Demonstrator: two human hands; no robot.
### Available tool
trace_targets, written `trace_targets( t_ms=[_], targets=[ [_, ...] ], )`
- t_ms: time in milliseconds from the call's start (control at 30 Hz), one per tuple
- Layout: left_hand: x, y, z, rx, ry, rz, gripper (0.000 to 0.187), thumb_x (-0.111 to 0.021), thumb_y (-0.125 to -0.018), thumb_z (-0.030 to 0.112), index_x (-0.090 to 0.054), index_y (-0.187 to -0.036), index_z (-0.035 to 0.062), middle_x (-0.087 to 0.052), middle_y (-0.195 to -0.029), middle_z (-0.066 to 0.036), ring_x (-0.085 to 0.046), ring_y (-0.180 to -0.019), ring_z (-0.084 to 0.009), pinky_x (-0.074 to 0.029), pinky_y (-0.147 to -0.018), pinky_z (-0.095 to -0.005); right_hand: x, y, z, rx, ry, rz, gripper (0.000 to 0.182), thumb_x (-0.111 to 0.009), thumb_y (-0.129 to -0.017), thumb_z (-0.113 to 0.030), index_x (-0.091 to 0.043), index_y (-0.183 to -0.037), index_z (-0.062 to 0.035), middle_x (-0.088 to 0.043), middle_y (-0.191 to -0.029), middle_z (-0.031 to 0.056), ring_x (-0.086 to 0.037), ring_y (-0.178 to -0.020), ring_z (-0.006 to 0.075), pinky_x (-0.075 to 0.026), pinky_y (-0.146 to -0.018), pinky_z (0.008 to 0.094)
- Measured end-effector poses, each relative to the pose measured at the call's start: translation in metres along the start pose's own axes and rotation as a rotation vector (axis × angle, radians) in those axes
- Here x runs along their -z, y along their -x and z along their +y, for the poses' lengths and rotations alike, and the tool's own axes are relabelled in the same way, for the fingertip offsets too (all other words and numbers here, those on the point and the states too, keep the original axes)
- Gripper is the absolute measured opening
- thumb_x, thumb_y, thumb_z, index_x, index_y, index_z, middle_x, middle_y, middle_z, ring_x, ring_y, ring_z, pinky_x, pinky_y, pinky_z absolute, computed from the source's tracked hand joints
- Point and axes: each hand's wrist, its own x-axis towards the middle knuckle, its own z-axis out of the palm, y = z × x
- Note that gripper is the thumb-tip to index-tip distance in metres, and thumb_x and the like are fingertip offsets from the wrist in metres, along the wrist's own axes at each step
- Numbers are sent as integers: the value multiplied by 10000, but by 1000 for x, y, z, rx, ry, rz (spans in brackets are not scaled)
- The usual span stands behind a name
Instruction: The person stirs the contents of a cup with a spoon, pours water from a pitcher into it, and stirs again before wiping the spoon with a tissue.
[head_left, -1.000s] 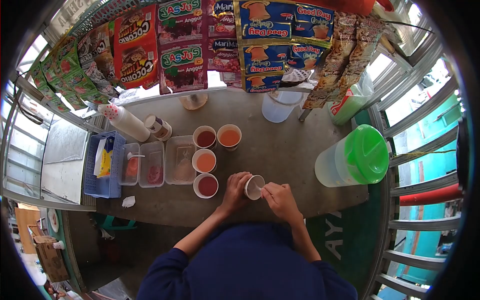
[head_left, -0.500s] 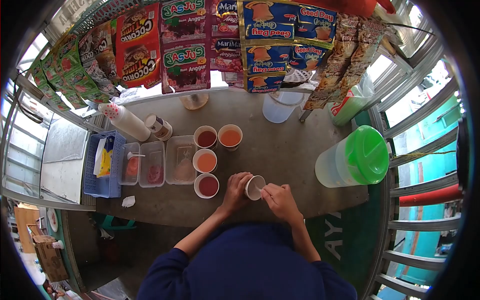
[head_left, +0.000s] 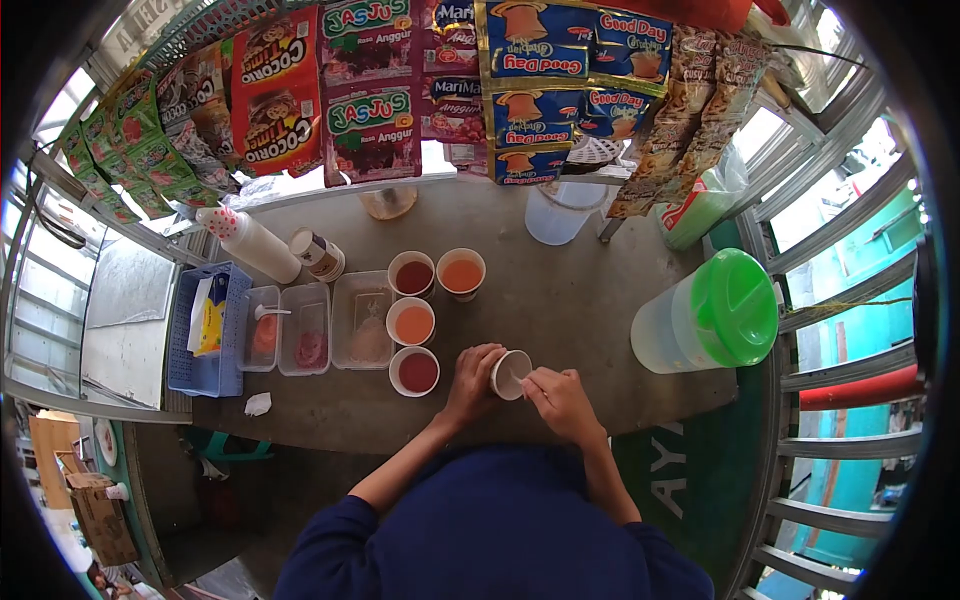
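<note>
A white paper cup with pale contents stands tilted near the table's front edge. My left hand is wrapped round its left side. At the cup's right rim my right hand is closed in a pinch on something too small to make out. To the left are several filled cups: a dark red one, an orange one beside it, another orange cup and a reddish one nearest my left hand.
Plastic tubs of powder, a blue basket and stacked cups are at the left. A green-lidded jug stands right, a clear bucket at the back. Sachets hang above.
</note>
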Motion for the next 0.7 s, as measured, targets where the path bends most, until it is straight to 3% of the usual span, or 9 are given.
trace_targets(
  t_ms=[100, 133, 200, 300, 400, 600, 700],
  targets=[
    [0, 1, -2, -1, -4, 5, 791, -800, -574, 113, -433, -1274, 80, -520, -1213, -136, -512, -1132, -325, -373, -962, -468, -4, -1, 6, -8, -264, -18, 262, -444, -961, -244, -574, -821, -64, -579, -797, 85, -554, -754, 275, -347, -774, 385],
    [-1, 1, -1, -2, 0, 13, 791, -799, -574, 112, -432, -1274, 79, -520, -1212, -137, -513, -1131, -326, -375, -959, -467, -3, -1, 3, -10, -263, -17, 262, -444, -961, -244, -574, -821, -64, -579, -797, 85, -554, -754, 275, -347, -774, 385],
    [0, 1, 0, 4, 1, 5, 790, -798, -576, 111, -430, -1275, 79, -520, -1212, -137, -513, -1131, -326, -375, -959, -466, -3, -1, -5, 21, 65, 83, 264, -444, -961, -241, -575, -818, -61, -581, -796, 87, -556, -756, 276, -347, -772, 384],
    [0, 1, -1, 9, 0, 9, 785, -797, -580, 110, -429, -1273, 79, -521, -1210, -137, -513, -1129, -327, -376, -959, -466, -4, -3, 5, 14, -181, -35, 257, -450, -959, -233, -574, -816, -58, -579, -789, 93, -556, -754, 278, -347, -772, 385],
    [0, 1, 0, 10, 7, 12, 778, -797, -584, 112, -432, -1269, 78, -522, -1208, -137, -514, -1126, -327, -375, -960, -466, -4, -3, -4, 34, 22, 81, 249, -459, -956, -226, -573, -816, -55, -573, -780, 100, -553, -744, 283, -346, -771, 385],
    [0, 0, 2, 21, -5, 13, 785, -802, -579, 118, -431, -1269, 78, -521, -1209, -138, -516, -1122, -329, -376, -956, -468, -3, -4, -1, 28, -134, 77, 252, -470, -952, -223, -576, -801, -51, -566, -760, 109, -545, -723, 289, -347, -768, 382],
    [-4, 2, 0, 17, -9, 20, 793, -806, -575, 123, -431, -1273, 78, -519, -1213, -137, -513, -1126, -329, -375, -957, -470, 0, -3, -1, 6, 7, 71, 254, -475, -950, -222, -574, -793, -49, -562, -748, 110, -545, -722, 288, -347, -768, 378]
  ],
)
